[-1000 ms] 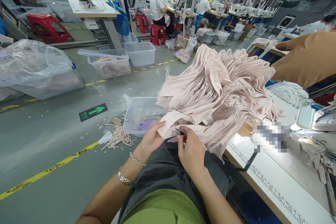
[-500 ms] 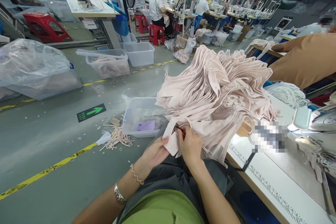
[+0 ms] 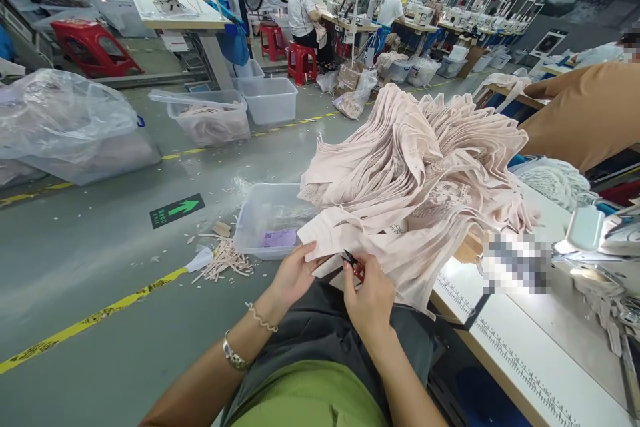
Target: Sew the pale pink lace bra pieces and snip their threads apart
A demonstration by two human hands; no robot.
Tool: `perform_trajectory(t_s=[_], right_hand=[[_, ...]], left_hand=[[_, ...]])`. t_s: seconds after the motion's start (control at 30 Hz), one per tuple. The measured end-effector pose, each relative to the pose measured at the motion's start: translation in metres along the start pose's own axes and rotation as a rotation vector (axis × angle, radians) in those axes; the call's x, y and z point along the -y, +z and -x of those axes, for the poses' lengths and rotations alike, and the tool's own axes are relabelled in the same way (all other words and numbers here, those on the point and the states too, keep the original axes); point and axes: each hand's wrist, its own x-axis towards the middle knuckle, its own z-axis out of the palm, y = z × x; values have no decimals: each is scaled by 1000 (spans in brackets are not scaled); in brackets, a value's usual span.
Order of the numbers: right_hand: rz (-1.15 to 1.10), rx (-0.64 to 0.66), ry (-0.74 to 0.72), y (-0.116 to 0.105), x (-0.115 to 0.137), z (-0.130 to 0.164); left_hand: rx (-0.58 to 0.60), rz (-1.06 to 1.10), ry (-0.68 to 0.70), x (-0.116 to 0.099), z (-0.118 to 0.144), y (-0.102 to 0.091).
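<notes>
A large heap of pale pink fabric garments (image 3: 380, 153) with lace patches spreads over the table corner and hangs down toward my lap. My left hand (image 3: 296, 277) pinches the edge of one fabric panel (image 3: 325, 233) at the heap's near left side. In my right hand (image 3: 369, 297) is a small pair of thread snips (image 3: 356, 265) with red handles and dark blades. The blade tips point left, close beside the held panel. Whether they touch the cloth I cannot tell.
A clear plastic bin (image 3: 245, 227) with a purple label stands on the floor to the left, beside a pile of fabric strips (image 3: 227, 260). A sewing table (image 3: 500, 340) with a printed ruler lies to my right. Co-workers sit at machines farther back.
My hands have moved apart. The snips have drawn back to the right, showing their blades, and the held panel now lies flatter, spread to the left.
</notes>
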Motion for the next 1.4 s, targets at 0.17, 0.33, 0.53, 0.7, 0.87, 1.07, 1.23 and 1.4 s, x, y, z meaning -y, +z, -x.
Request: perform_trajectory(t_s=[0.17, 0.33, 0.53, 0.7, 0.87, 1.07, 1.23, 1.4], right_hand=[[66, 11, -21, -3, 7, 4], [131, 40, -61, -2, 9, 0], [235, 110, -5, 3, 1, -8], [213, 255, 54, 6, -3, -19], [106, 257, 58, 3, 0, -20], [-109, 8, 36, -26, 3, 4], [10, -29, 3, -39, 6, 21], [119, -23, -46, -38, 10, 23]], left_hand=[[-20, 47, -115, -3, 9, 5], [-37, 36, -111, -1, 14, 8], [199, 45, -275, 9, 16, 5], [239, -139, -299, 41, 22, -4], [249, -503, -279, 44, 18, -2], [49, -173, 8, 9, 9, 9], [151, -3, -170, 4, 26, 18], [162, -16, -206, 12, 37, 19]])
